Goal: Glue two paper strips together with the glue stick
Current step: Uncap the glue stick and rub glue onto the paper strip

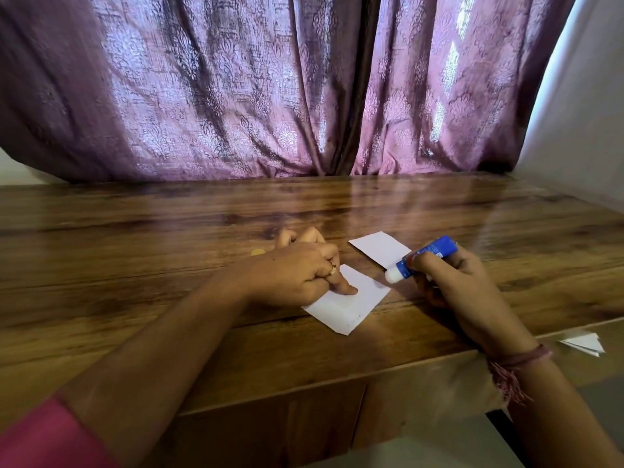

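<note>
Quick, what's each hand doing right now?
Left hand: index finger pressing the near paper strip flat.
Right hand: gripping the glue stick.

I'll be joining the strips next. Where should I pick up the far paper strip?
Probably the far paper strip at its far-left corner, pinched from the curtain side. It lies flat on the table, and the right hand with the glue stick covers its near-right end.

Honestly nothing readable here. The blue glue stick [426, 257] has some label print on it, but it's way too blurry to make out.
</note>
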Demonstrator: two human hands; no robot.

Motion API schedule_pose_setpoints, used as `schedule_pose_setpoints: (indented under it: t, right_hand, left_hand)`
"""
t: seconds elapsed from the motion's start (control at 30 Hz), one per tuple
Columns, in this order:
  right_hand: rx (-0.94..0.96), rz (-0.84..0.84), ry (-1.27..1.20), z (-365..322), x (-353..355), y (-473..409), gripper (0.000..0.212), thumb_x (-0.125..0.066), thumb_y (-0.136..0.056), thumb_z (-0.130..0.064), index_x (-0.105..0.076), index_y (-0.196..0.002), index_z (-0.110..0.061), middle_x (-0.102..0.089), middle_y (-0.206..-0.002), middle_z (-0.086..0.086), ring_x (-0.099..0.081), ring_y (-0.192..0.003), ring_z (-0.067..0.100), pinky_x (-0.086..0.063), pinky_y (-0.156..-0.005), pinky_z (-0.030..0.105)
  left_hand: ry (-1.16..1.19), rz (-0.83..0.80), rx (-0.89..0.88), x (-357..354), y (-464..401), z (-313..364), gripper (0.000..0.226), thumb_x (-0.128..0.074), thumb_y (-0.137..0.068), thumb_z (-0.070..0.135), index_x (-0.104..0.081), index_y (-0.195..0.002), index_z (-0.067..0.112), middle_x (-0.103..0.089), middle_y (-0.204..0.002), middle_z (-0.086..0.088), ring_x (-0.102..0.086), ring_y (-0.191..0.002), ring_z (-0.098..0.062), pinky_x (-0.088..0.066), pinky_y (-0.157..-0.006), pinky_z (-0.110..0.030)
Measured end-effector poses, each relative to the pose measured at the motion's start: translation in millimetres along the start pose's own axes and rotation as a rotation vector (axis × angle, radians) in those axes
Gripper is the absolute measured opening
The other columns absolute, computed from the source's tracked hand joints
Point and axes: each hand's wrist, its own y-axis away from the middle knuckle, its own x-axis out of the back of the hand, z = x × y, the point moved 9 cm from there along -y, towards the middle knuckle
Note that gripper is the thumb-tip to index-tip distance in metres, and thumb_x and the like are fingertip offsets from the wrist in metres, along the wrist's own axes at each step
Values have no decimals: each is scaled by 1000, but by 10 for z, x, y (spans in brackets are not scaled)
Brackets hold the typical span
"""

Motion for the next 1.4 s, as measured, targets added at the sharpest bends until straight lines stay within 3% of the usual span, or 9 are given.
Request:
schedule_pose_setpoints:
  t: [0.23, 0.37, 0.53, 0.77, 0.87, 1.03, 1.17, 1.3, 1.4]
  right_hand:
    - [-44, 23, 12, 32, 34, 12, 25, -64, -83, -13, -69, -60, -21, -56, -50, -1, -45, -44, 11, -36, -41, 19]
    - [-68, -8, -18, 43, 3, -22, 16, -63, -84, -8, -70, -70, -8, -64, -51, 3, -49, -41, 12, -40, -39, 18]
    - [-30, 9, 81, 57, -19, -32, 17, -66, -79, -14, -67, -62, -15, -58, -46, 5, -48, -40, 17, -35, -37, 21]
    - [9, -12, 141, 76, -24, -28, 11, -66, -80, -19, -67, -71, -12, -61, -47, 4, -50, -40, 11, -38, -36, 20]
    - [24, -29, 174, 79, -37, -33, 10, -67, -82, -19, -68, -72, -16, -64, -50, 2, -54, -42, 7, -42, -39, 17]
    - [19, -39, 192, 89, -42, -34, 10, -68, -80, -21, -68, -74, -13, -67, -55, 9, -53, -45, 13, -40, -38, 23]
    - [76, -68, 274, 15, -79, 1, 5, -66, -75, -29, -68, -78, -27, -72, -63, 7, -56, -46, 9, -44, -43, 20]
    - [69, -50, 265, 52, -53, -19, 15, -66, -76, -28, -67, -76, -13, -69, -63, 17, -53, -49, 20, -41, -48, 35]
    - [89, -55, 289, 34, -63, -12, 24, -66, -67, -42, -67, -79, -21, -71, -66, 14, -56, -51, 26, -43, -53, 37]
  left_hand:
    - [26, 81, 24, 21, 16, -58, 43, -40, -83, 44, -62, -120, 42, -46, -104, 15, -30, -103, -4, -16, -82, -32]
    - [10, 51, 51, -21, 3, -108, 42, -41, -82, 62, -58, -118, 52, -38, -116, 16, -25, -106, -5, -15, -83, -32]
    - [9, 51, 69, -54, 0, -171, 29, -47, -87, 59, -58, -114, 57, -35, -117, 19, -22, -107, -3, -15, -87, -35]
    - [32, 43, 79, -67, -11, -196, 27, -52, -87, 58, -58, -113, 58, -37, -116, 19, -22, -106, -3, -12, -81, -32]
    - [23, 38, 88, -72, -17, -197, 26, -52, -87, 58, -58, -113, 58, -37, -116, 19, -22, -107, -3, -16, -86, -36]
    - [31, 40, 92, -66, -4, -187, 26, -52, -86, 59, -58, -112, 58, -38, -116, 19, -23, -106, -5, -19, -90, -39]
    - [23, 44, 101, -58, -9, -185, 27, -52, -86, 59, -59, -112, 57, -38, -116, 20, -24, -107, -5, -19, -93, -40]
    - [38, 42, 103, -58, 0, -185, 27, -52, -86, 59, -60, -112, 56, -38, -116, 20, -24, -108, -5, -19, -94, -40]
    - [40, 43, 104, -55, 0, -184, 27, -53, -86, 59, -60, -112, 56, -38, -116, 20, -24, -109, -5, -19, -94, -40]
